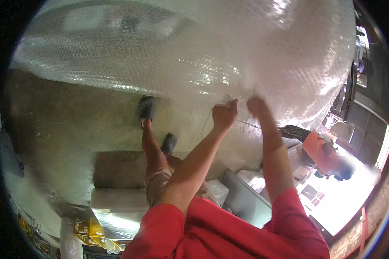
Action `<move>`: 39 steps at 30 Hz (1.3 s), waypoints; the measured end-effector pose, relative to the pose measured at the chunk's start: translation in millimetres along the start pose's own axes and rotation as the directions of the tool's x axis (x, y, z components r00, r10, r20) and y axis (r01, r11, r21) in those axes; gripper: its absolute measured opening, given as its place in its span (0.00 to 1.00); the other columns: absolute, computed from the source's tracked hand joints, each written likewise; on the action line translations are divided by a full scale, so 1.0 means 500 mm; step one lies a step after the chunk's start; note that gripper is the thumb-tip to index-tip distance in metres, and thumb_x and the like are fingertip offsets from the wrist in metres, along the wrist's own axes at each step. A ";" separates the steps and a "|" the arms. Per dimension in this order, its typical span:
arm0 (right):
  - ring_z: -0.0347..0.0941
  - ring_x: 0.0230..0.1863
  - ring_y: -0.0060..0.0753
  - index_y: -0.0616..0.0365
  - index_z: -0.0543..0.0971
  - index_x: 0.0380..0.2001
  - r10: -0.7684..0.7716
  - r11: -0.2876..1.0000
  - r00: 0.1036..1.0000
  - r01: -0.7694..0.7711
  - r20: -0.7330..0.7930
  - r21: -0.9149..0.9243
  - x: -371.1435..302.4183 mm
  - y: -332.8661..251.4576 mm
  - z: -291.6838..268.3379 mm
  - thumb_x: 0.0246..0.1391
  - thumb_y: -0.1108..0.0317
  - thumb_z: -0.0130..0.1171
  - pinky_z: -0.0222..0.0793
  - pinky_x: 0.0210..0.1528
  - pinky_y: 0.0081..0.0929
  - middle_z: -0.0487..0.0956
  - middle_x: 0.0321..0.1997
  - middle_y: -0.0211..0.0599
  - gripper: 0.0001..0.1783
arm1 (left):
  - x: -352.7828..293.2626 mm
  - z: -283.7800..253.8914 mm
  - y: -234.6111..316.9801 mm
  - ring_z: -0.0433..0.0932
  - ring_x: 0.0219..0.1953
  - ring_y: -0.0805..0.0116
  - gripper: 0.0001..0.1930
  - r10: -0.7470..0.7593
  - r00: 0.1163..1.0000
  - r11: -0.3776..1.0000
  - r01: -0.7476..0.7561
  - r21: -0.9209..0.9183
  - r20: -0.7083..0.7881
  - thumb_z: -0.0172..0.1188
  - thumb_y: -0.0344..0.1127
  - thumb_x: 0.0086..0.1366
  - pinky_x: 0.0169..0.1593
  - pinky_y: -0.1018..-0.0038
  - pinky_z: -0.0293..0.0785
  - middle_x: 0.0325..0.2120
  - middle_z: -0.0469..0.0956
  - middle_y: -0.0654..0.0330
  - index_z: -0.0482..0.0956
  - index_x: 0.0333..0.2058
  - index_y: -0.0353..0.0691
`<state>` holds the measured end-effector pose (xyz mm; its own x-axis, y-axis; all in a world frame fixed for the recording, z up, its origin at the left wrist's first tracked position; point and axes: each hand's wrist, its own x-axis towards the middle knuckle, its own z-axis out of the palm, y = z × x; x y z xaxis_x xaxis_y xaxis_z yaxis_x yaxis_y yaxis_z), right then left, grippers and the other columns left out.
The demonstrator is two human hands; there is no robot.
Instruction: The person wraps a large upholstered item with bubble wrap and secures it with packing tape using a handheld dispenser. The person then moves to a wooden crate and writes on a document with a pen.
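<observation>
- large sheet of clear plastic bubble wrap [129, 67] spreading from ten to two o'clock;
- bare left hand [225, 115] towards two o'clock; fingers curled closed on the sheet's near edge;
- bare right hand [256, 107] just beside it; blurred, fingers curled; cannot tell whether it grips the sheet;
- person in an orange top [319, 152] at three o'clock

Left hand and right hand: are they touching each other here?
Apart: the head view shows a narrow gap between the left hand and the blurred right hand.
</observation>
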<state>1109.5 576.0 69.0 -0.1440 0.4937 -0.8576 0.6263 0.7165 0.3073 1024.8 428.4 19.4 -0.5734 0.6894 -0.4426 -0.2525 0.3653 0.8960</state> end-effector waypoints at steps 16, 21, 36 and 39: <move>0.80 0.48 0.59 0.56 0.77 0.47 -0.188 0.837 0.960 0.266 -0.206 0.477 -0.479 -0.290 0.379 0.66 0.48 0.48 0.75 0.49 0.52 0.82 0.45 0.56 0.23 | -0.518 -0.388 -0.019 0.60 0.70 0.51 0.30 0.142 0.961 0.757 -0.261 0.599 0.239 0.46 0.53 0.74 0.71 0.56 0.51 0.69 0.61 0.56 0.63 0.68 0.45; 0.78 0.41 0.65 0.60 0.77 0.45 -0.415 0.626 0.673 0.700 -0.612 0.345 -0.637 -0.411 0.144 0.66 0.55 0.52 0.74 0.40 0.53 0.82 0.37 0.58 0.18 | -0.567 -0.541 0.142 0.60 0.69 0.48 0.29 0.543 0.828 0.440 -0.422 0.793 0.139 0.46 0.57 0.73 0.70 0.42 0.49 0.65 0.68 0.58 0.68 0.65 0.49; 0.77 0.43 0.66 0.60 0.71 0.55 -0.515 0.574 0.472 0.810 -0.715 0.121 -0.431 -0.996 -0.284 0.67 0.60 0.50 0.71 0.43 0.51 0.80 0.39 0.59 0.20 | -0.561 -1.298 0.187 0.67 0.63 0.57 0.36 0.016 0.897 0.910 -0.197 -0.365 -0.443 0.38 0.65 0.74 0.67 0.60 0.60 0.65 0.66 0.52 0.65 0.67 0.44; 0.76 0.49 0.58 0.57 0.78 0.53 -0.584 0.762 0.790 0.613 -0.188 0.208 -0.328 -0.924 -0.260 0.64 0.59 0.53 0.70 0.50 0.47 0.80 0.43 0.54 0.19 | -0.577 -1.479 0.202 0.71 0.60 0.58 0.34 -0.112 0.850 0.965 -0.031 -0.261 -0.515 0.39 0.63 0.75 0.64 0.60 0.64 0.60 0.73 0.51 0.70 0.64 0.43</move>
<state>743.9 228.1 121.0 -0.6232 0.0641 -0.7794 0.5484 0.7463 -0.3772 588.2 -196.2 263.9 -0.8605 0.2224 -0.4584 -0.4292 0.1684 0.8874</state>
